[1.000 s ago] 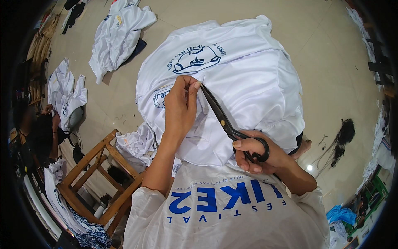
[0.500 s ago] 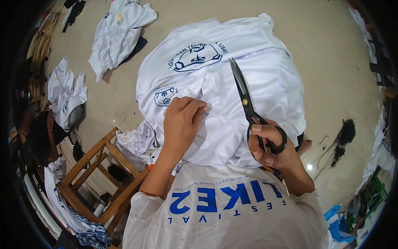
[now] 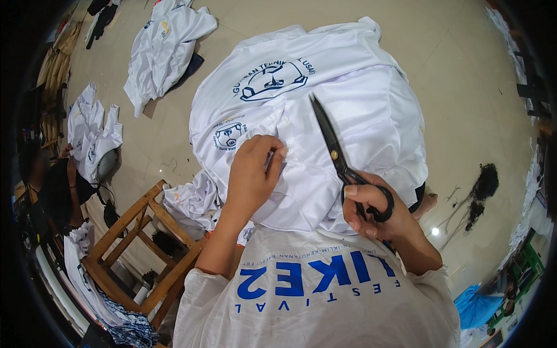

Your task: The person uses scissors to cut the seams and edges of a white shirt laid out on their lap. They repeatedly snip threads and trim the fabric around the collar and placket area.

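Observation:
A white shirt point(image 3: 371, 116) with dark blue printed emblems lies bunched over my lap in a wide rounded heap. My left hand point(image 3: 253, 169) is closed in a pinch at the shirt's front, beside a button strip and below the smaller emblem. What lies between its fingertips looks like a bit of the shirt's cloth. In my right hand point(image 3: 387, 216) is a pair of large black scissors point(image 3: 332, 139), its fingers through the handle loops. The blades look closed and point up and away, above the cloth.
A wooden stool frame point(image 3: 152, 290) stands at my left, next to crumpled white cloth point(image 3: 191, 200). More white shirts point(image 3: 162, 55) lie on the tiled floor. Farther left, a person point(image 3: 55, 185) handles white garments. Black threads point(image 3: 483, 188) and a blue plastic bag point(image 3: 477, 306) are on the right.
The scissors and my right hand have shifted slightly left and down. My left hand has moved a little left, still pinched at the shirt. The blue bag shows more at the lower right.

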### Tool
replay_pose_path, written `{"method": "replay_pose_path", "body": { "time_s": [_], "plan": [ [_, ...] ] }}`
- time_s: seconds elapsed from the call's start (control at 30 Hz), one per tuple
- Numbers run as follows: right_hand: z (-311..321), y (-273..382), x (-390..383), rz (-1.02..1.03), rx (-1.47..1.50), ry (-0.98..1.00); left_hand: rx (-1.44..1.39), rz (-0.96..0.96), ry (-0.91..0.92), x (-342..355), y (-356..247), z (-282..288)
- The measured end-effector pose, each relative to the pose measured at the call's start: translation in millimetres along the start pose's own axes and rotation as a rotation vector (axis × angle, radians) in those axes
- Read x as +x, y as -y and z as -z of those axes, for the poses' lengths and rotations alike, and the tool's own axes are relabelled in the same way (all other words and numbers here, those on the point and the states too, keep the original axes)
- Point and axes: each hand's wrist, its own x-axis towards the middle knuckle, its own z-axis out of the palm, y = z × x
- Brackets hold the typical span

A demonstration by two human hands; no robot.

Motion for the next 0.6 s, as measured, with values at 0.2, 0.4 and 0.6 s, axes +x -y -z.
{"method": "replay_pose_path", "body": {
  "time_s": [0.2, 0.4, 0.6],
  "plan": [
    [2.1, 0.5, -15.5, -0.281, -0.063, 0.098, -0.334, 0.235, -0.001, -4.2, -15.3, 10.5],
    [2.9, -1.0, -23.9, -0.339, 0.008, 0.137, -0.498, 0.222, -0.088, -10.7, -5.8, -0.5],
    [1.4, -0.7, -22.8, -0.368, -0.004, 0.091, -0.57, 0.224, -0.092, -11.0, -5.2, -2.6]
  ]
}}
